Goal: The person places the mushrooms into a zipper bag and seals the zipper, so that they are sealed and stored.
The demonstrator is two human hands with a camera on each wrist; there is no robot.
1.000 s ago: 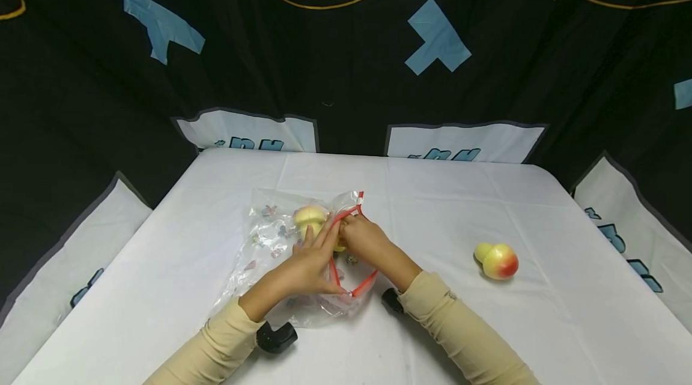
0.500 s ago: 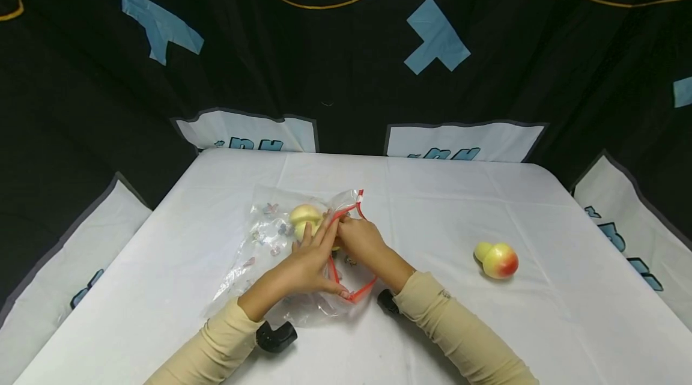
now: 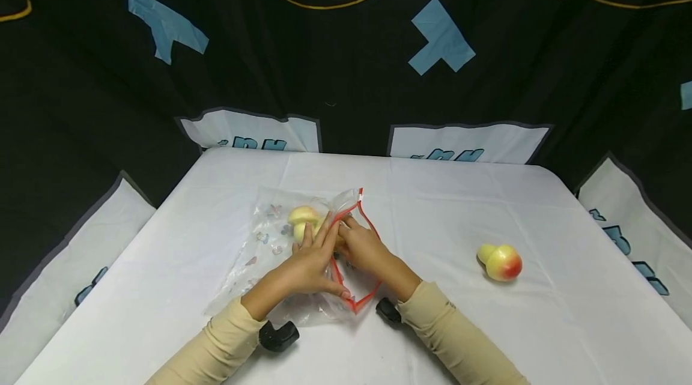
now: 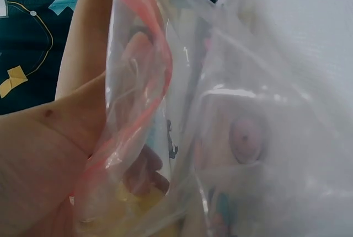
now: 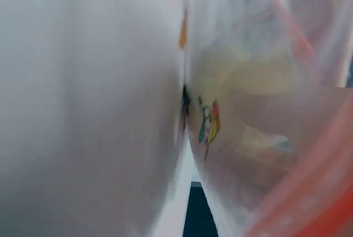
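A clear zip bag point(image 3: 259, 253) with a red-edged mouth and small printed figures lies in the middle of the table. Pale yellow toy fruit point(image 3: 303, 217) shows through its plastic. My left hand point(image 3: 303, 268) rests on the bag, fingers spread and fairly straight, the thumb by the red edge. Inside the mouth reaches my right hand point(image 3: 370, 250); its fingertips are partly hidden by the left hand and plastic. In the left wrist view, fingertips point(image 4: 146, 171) lie against something yellow point(image 4: 138, 206) under the plastic. Whether they grip it cannot be made out.
A yellow-and-red toy fruit point(image 3: 503, 262) with a smaller yellow lobe lies on the right of the white table point(image 3: 443, 325). Black curved pieces point(image 3: 278, 337) sit beneath both wrists. A dark curtain point(image 3: 346, 60) with blue tape hangs behind.
The yellow fruit in the bag has shifted slightly left. The bag's red mouth has spread wider, and more of my right fingers shows. My left hand has hardly moved.
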